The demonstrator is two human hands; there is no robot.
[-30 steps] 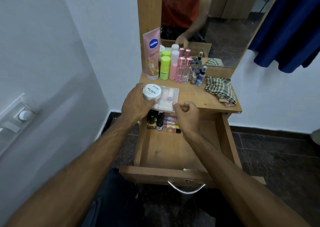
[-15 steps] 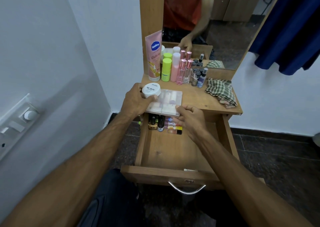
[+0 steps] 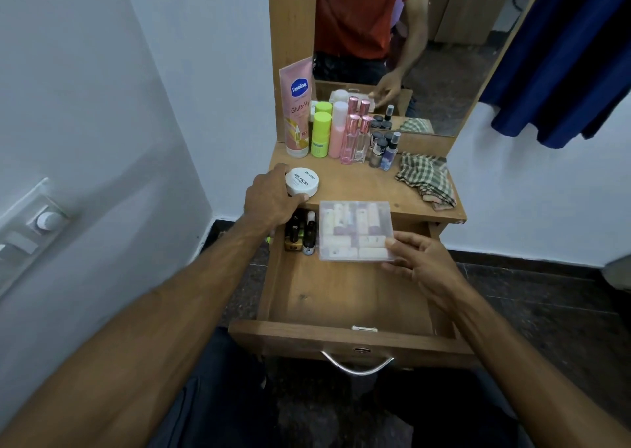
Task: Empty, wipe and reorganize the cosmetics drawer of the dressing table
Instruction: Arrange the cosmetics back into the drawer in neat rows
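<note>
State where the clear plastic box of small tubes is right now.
In the head view, the clear plastic box is held by the right hand over the open drawer, right of the upright bottles.

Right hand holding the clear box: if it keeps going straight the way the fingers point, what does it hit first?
Likely the small bottles at the drawer's back left; the right hand with the clear box points up-left toward them. Depth is unclear.

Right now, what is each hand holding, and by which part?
Left hand grips the white jar around its side. Right hand holds the clear plastic case by its near right corner.
</note>
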